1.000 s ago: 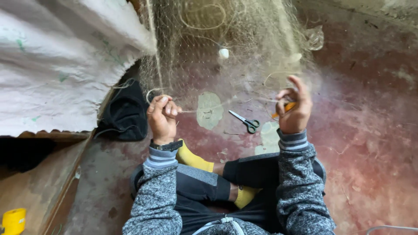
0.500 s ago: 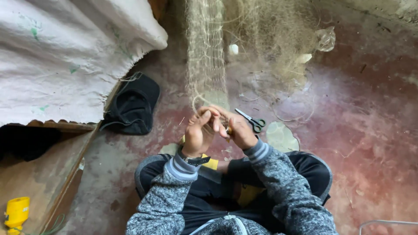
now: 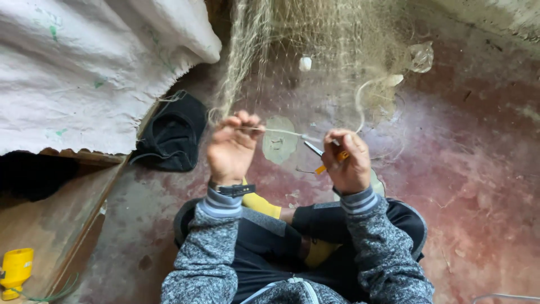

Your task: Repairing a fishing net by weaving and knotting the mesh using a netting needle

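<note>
A fine, pale olive fishing net (image 3: 315, 62) is hung from the top of the view and draped down toward the hands, its mesh so thin that the red floor (image 3: 484, 186) is seen through it. A gathered strand of the net is pinched in the closed fingers of the left hand (image 3: 232, 147), and a taut pale cord (image 3: 281, 132) is stretched from there toward 3 o'clock, to the right hand (image 3: 347, 160). The right fingers are curled shut around a slim orange tool (image 3: 332, 162); its exact kind cannot be made out.

At 9 o'clock from the left hand a dark cap (image 3: 171, 135) is laid on the floor, below a large white woven sack (image 3: 84, 67). A small white float (image 3: 305, 63) is caught in the net at 12 o'clock. A yellow object (image 3: 16, 271) is seen at 8 o'clock, cut off by the frame edge.

The scissors behind the right hand are mostly hidden. A pale patch (image 3: 279, 139) on the floor is blurred by the mesh.
</note>
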